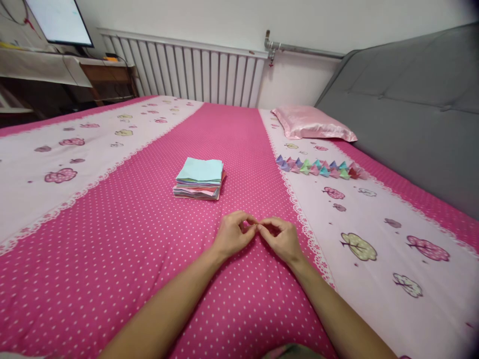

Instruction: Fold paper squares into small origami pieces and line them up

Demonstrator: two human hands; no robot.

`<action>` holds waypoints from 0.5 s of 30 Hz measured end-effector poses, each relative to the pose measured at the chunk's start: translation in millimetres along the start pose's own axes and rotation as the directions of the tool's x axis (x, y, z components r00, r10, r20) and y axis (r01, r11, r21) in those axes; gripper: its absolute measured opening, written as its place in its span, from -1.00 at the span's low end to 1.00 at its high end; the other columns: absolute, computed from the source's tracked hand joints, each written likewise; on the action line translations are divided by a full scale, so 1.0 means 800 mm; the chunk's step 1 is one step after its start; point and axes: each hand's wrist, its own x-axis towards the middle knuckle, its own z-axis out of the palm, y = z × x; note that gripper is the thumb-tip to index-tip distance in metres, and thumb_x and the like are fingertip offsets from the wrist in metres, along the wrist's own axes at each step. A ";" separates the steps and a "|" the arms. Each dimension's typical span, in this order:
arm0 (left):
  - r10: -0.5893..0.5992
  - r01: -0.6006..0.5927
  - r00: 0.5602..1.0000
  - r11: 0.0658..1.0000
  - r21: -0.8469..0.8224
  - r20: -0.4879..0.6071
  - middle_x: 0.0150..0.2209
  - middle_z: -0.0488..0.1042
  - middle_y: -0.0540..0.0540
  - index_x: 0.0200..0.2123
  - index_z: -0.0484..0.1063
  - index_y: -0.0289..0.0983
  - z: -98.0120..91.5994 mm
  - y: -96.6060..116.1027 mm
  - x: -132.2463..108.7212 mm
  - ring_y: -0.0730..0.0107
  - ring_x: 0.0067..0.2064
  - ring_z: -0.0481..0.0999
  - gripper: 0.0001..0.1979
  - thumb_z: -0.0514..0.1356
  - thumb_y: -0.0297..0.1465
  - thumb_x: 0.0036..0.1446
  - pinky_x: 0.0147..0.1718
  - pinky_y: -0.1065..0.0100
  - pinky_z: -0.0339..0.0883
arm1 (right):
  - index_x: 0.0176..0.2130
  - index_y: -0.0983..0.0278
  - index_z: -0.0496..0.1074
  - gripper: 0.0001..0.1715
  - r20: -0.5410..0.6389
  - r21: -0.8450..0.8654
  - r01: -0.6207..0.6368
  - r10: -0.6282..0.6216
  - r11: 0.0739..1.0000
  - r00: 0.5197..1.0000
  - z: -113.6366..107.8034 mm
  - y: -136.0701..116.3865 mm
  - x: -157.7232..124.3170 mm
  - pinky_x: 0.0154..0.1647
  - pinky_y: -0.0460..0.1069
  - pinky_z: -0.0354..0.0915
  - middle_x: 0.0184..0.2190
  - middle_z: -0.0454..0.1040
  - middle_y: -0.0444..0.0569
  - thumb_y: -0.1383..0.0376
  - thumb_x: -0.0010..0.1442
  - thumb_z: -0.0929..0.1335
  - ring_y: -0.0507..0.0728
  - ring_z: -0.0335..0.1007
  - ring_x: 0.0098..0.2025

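My left hand and my right hand meet at the fingertips above the pink dotted bedspread. Thumb and index finger of each are pinched together; whatever lies between them, if anything, is too small or hidden to make out. Beyond my left hand sits a stack of coloured paper squares, pale blue on top, with its edges slightly uneven. Off to the right stand two rows of small folded paper pieces in purple, pink, green, blue and red, apart from both hands.
A pink satin pillow lies by the grey padded headboard. Along the far wall runs a white radiator with a pipe. At the far left, a monitor stands on a desk.
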 end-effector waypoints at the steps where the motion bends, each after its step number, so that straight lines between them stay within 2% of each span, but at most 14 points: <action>1: 0.009 -0.009 1.000 1.000 0.003 0.004 -0.50 0.40 0.01 -0.40 0.46 -0.30 0.000 0.000 0.000 0.56 -0.52 0.27 -0.89 0.15 -0.47 -0.05 -0.48 0.48 0.14 | -0.39 0.28 0.51 -0.85 0.001 -0.003 0.005 -0.005 1.000 1.000 0.000 0.000 0.000 -0.38 -0.02 0.37 -0.44 0.54 -0.03 0.29 0.04 0.34 0.11 0.45 -0.42; 8: -0.005 0.005 1.000 1.000 0.007 0.013 -0.53 0.32 0.03 -0.45 0.41 -0.30 0.000 0.002 0.000 0.53 -0.51 0.26 -0.91 0.13 -0.50 -0.10 -0.49 0.47 0.13 | -0.40 0.25 0.51 -0.85 -0.001 -0.020 0.017 -0.017 1.000 1.000 0.002 0.002 -0.002 -0.42 -0.03 0.37 -0.44 0.54 -0.03 0.29 0.03 0.33 0.11 0.45 -0.44; 15: -0.032 0.032 0.999 0.999 0.027 0.005 -0.53 0.34 0.03 -0.48 0.37 -0.29 0.001 0.004 0.000 0.51 -0.50 0.28 -0.94 0.13 -0.49 -0.12 -0.48 0.46 0.15 | -0.42 0.24 0.50 -0.86 -0.013 -0.063 0.030 -0.030 0.998 0.999 0.005 0.002 -0.003 -0.39 -0.02 0.38 -0.45 0.54 -0.04 0.30 0.03 0.32 0.12 0.45 -0.44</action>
